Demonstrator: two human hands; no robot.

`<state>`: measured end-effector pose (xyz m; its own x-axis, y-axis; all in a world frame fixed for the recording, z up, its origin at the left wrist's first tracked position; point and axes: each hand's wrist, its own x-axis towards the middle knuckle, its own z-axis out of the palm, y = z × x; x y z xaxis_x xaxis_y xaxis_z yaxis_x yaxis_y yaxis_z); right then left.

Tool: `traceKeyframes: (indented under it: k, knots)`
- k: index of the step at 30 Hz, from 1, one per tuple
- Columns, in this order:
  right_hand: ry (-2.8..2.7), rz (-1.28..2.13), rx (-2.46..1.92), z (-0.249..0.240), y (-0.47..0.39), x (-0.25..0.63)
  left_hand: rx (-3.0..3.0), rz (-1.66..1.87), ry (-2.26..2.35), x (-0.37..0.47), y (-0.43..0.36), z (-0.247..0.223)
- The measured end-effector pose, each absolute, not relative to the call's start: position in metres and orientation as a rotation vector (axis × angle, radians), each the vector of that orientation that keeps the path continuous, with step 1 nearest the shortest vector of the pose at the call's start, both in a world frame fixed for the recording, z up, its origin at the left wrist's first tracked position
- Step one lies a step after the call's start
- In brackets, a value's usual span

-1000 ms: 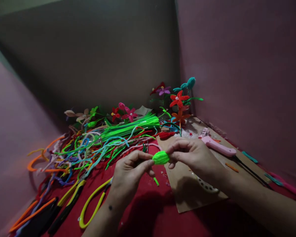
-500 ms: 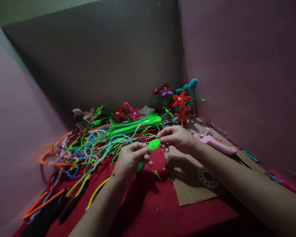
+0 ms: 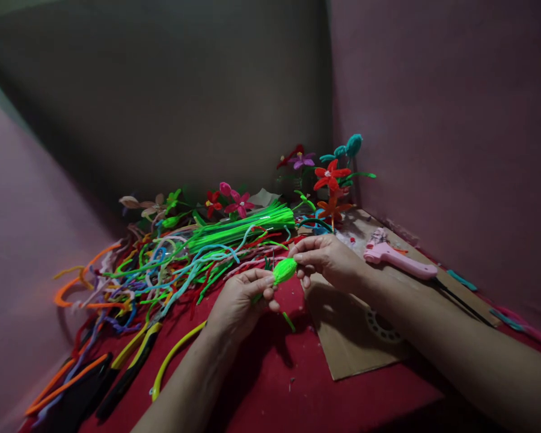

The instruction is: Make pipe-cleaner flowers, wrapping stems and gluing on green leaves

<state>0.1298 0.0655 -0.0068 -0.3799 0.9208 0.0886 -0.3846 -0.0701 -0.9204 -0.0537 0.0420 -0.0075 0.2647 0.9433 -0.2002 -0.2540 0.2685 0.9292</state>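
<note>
Between my two hands is a bright green pipe-cleaner bud [image 3: 284, 271], oval and pointed at its ends. My left hand [image 3: 246, 294] pinches its lower left end between thumb and fingers. At its upper right end, my right hand [image 3: 324, 258] grips it with thumb and forefinger. Both hands hold it above the red cloth [image 3: 297, 355]. A short green pipe-cleaner piece [image 3: 289, 322] lies on the cloth just below. Behind the hands rests a bundle of green pipe cleaners [image 3: 247, 225].
Loose coloured pipe cleaners [image 3: 162, 276] heap up on the left, near yellow-and-black pliers [image 3: 135, 355]. At right, a pink glue gun [image 3: 401, 260] lies beyond a cardboard piece [image 3: 347, 355] bearing a white ring [image 3: 381, 328]. Pipe-cleaner flowers [image 3: 331, 174] stand at the back, before the walls.
The green bud is turned slightly and sits a little lower and further right in view. Both hands still grip it. The whole view has shifted a little.
</note>
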Motion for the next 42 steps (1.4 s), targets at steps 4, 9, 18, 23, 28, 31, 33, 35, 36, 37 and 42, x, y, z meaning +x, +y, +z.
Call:
traceKeyframes:
  k: [4, 9, 18, 23, 28, 31, 33, 35, 36, 37, 42]
  knots:
    - [-1.158, 1.677, -0.644, -0.008, 0.064, 0.133, 0.934, 0.994, 0.958, -0.053, 0.041, -0.005]
    - [-1.140, 1.697, -0.618, -0.010, 0.069, 0.136, 0.945, 1.016, 0.984, -0.054, 0.040, -0.002]
    - [-0.989, 1.484, -0.665, -0.004, 0.065, 0.139, 0.886, 1.028, 0.918, -0.057, 0.044, 0.000]
    - [-0.997, 1.489, -0.654, -0.004, 0.059, 0.137, 0.806, 1.035, 0.861, -0.057, 0.043, 0.002]
    - [-0.938, 1.427, -0.703, -0.005, 0.058, 0.136, 0.751, 1.005, 0.827, -0.057, 0.040, 0.002]
    - [-1.019, 1.370, -0.690, -0.005, 0.057, 0.133, 0.748, 1.018, 0.824, -0.054, 0.038, 0.002]
    - [-1.063, 1.334, -0.685, -0.005, 0.057, 0.132, 0.766, 1.033, 0.810, -0.053, 0.037, 0.002]
    - [-1.075, 1.311, -0.690, -0.007, 0.057, 0.131, 0.787, 1.044, 0.808, -0.052, 0.036, 0.001]
    - [-1.076, 1.305, -0.694, -0.007, 0.057, 0.130, 0.796, 1.051, 0.815, -0.051, 0.035, 0.001]
    - [-1.078, 1.304, -0.695, -0.008, 0.057, 0.130, 0.807, 1.059, 0.822, -0.051, 0.034, 0.001]
    - [-1.102, 1.332, -0.684, -0.006, 0.053, 0.130, 0.853, 1.113, 0.842, -0.048, 0.033, -0.001]
